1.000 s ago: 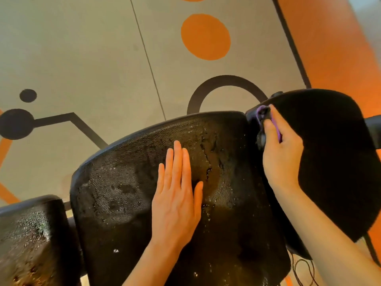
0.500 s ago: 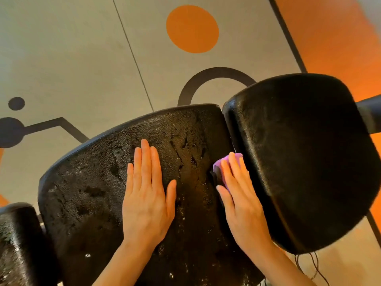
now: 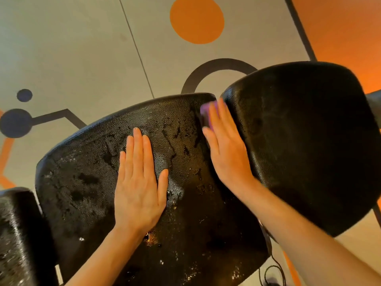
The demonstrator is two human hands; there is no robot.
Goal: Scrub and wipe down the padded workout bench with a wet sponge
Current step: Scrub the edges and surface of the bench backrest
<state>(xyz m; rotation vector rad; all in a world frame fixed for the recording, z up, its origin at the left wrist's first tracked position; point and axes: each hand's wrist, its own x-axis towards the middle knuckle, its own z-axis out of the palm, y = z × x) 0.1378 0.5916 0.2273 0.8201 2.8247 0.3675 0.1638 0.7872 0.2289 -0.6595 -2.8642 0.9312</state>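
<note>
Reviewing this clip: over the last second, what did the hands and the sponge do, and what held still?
The right hand ran the purple sponge along the gap between the middle pad and the right pad: from the far end toward the person, then back away again. It pressed the sponge throughout. The left hand stayed flat on the wet middle pad.

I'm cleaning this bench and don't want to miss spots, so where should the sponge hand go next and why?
Probably draw the right hand and purple sponge back down the gap beside the right pad; the sponge sits near the gap's far end. The left hand lies flat on the wet middle pad.
</note>
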